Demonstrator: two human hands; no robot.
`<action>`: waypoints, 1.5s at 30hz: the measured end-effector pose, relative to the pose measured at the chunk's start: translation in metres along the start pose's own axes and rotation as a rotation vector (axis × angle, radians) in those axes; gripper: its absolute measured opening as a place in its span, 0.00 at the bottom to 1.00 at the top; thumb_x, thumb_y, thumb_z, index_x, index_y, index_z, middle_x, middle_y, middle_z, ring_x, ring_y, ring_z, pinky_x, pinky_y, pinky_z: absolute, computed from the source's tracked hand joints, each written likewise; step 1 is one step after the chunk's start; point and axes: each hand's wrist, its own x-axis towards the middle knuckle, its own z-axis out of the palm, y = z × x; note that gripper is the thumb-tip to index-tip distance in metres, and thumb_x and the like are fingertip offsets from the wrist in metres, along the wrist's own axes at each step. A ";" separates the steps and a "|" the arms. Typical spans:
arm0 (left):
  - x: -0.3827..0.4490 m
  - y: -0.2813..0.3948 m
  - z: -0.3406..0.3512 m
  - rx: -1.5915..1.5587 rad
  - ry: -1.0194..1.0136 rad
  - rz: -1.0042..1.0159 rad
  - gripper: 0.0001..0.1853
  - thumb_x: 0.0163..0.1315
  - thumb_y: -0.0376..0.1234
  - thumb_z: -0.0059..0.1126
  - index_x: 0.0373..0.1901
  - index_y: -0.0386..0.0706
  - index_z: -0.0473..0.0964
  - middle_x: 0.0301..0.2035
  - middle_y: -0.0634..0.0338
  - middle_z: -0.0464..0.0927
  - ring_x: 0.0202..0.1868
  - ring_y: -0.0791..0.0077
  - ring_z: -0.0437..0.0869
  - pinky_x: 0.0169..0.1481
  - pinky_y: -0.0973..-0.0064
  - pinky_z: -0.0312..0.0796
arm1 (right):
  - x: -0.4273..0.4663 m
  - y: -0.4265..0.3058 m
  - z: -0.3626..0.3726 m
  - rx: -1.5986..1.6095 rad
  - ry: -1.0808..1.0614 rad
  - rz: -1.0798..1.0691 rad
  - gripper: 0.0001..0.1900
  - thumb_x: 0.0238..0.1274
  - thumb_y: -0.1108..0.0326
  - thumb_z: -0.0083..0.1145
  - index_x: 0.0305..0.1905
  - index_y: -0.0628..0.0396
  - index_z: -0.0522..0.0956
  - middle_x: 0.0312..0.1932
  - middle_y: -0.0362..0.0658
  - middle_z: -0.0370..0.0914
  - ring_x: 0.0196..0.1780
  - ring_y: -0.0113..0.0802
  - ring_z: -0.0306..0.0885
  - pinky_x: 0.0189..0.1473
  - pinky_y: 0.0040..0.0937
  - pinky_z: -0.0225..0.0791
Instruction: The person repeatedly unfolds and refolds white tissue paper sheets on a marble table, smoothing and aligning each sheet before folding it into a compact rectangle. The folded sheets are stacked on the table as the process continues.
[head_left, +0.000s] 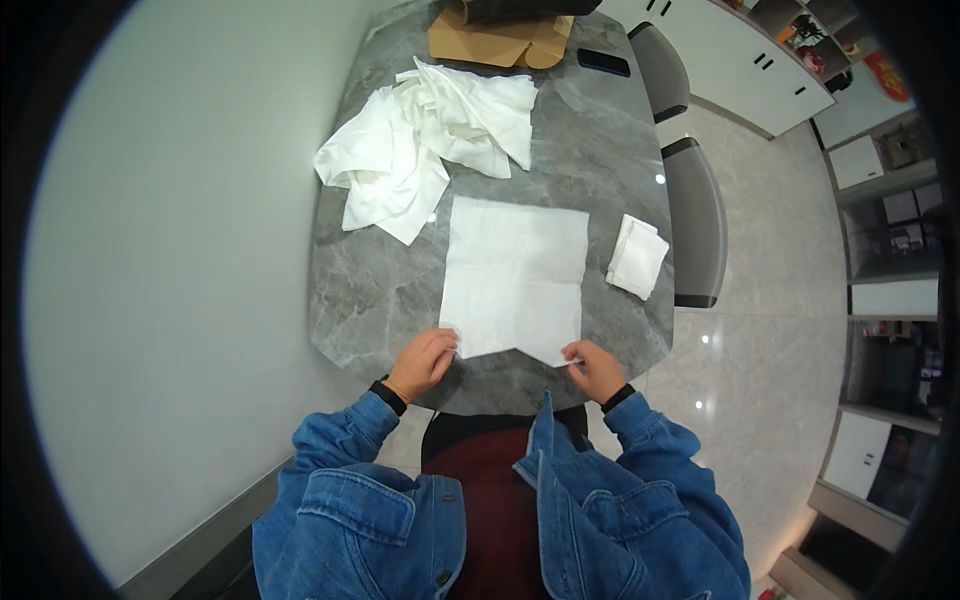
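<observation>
A square white cloth (516, 277) lies spread out on the grey marbled table (367, 300) before me, its near edge dipping inward at the middle. My left hand (427, 363) is at its near left corner, fingers bent over the edge; whether they pinch it is hard to tell. The near right corner is pinched between thumb and fingers of my right hand (596, 369). To the right lies a small stack of folded white cloths (638, 256). Beyond, at the left, is a loose heap of crumpled white cloths (427, 142).
An opened cardboard box (495, 41) with a dark object on it lies at the table's far end, near a dark phone (604, 62). A pale wall (187, 225) borders the left side. Grey chairs (697, 225) stand along the right edge.
</observation>
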 end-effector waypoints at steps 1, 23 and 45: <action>-0.009 -0.002 0.007 -0.010 -0.021 -0.022 0.09 0.60 0.25 0.58 0.42 0.39 0.74 0.44 0.52 0.80 0.46 0.52 0.81 0.52 0.64 0.74 | -0.007 0.008 0.006 -0.033 -0.028 0.029 0.08 0.55 0.72 0.57 0.41 0.54 0.76 0.40 0.45 0.80 0.45 0.46 0.80 0.44 0.35 0.74; 0.085 -0.055 0.010 -0.372 0.118 -0.610 0.11 0.72 0.37 0.48 0.51 0.45 0.68 0.21 0.59 0.71 0.26 0.71 0.75 0.35 0.72 0.68 | 0.100 0.069 -0.014 0.532 0.151 0.254 0.12 0.64 0.69 0.58 0.50 0.57 0.73 0.41 0.41 0.79 0.39 0.22 0.74 0.39 0.21 0.66; 0.097 -0.087 0.037 -0.130 0.049 -0.402 0.32 0.51 0.28 0.67 0.61 0.45 0.69 0.57 0.47 0.70 0.57 0.49 0.73 0.62 0.66 0.68 | 0.146 0.093 0.005 -0.021 0.212 0.046 0.09 0.61 0.75 0.52 0.44 0.53 0.79 0.42 0.47 0.73 0.41 0.40 0.72 0.44 0.32 0.67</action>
